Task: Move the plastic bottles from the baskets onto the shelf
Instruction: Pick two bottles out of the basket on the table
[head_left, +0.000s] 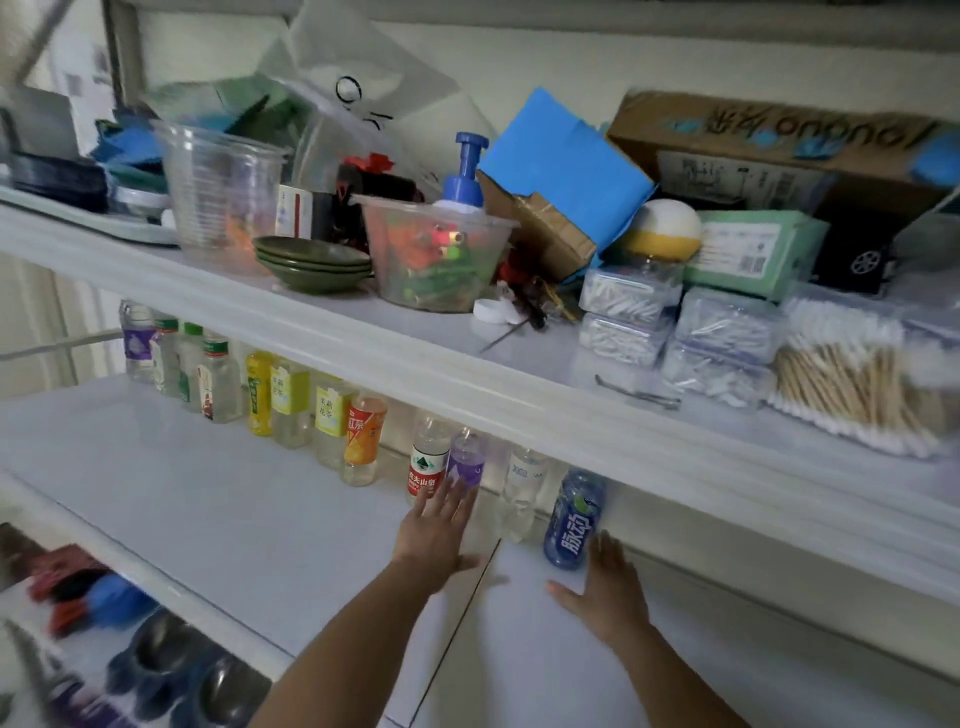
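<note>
- In the head view, we see a white middle shelf board (208, 493) running from the left edge to the lower right of the frame, with a row of plastic bottles standing upright along its back.
- Our left hand (441, 535), at lower centre, is flat with straight, spread fingers. Its fingertips lie against the lower part of a clear bottle with a purple label (467, 467) and a clear bottle with a red and green label (428, 467).
- Our right hand (610, 587), right of centre, is also flat and grips nothing. Its fingertips are just beside the base of a dark blue bottle with white lettering (574, 519), and we cannot tell whether they touch.
- Between those bottles stands a clear, pale-labelled bottle (524, 488).
- Further left stand an orange-labelled bottle (363, 436) and several yellow-labelled ones.
- On the upper shelf, we see a stack of clear plastic cups (223, 187), green dishes (311, 262) and a blue pump bottle (465, 171).
</note>
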